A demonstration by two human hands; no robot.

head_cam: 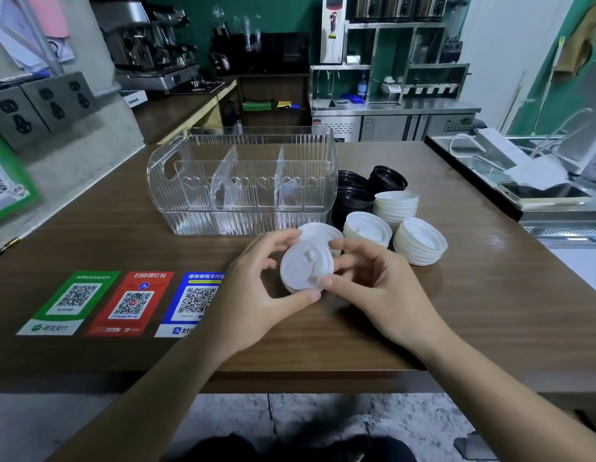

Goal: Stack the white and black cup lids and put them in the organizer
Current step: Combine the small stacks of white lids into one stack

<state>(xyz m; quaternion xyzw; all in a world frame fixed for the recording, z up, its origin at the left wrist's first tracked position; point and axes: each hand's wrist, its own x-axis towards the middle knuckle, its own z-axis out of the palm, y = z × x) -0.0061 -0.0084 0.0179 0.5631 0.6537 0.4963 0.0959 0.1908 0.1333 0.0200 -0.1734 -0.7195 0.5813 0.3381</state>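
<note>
Both hands, left hand (256, 281) and right hand (366, 281), pinch a white lid (305, 270) before the clear organizer (243, 181); black lids (355, 195) sit half-hidden beside it.

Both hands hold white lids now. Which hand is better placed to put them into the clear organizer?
Probably the left hand. It grips the white lids from the organizer's side, and the organizer stands ahead and to the left. The right hand lies nearer the loose lid stacks, so it could fetch more.

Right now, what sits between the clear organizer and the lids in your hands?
Only bare brown tabletop separates the organizer from the held white lids, per the head view.
</note>
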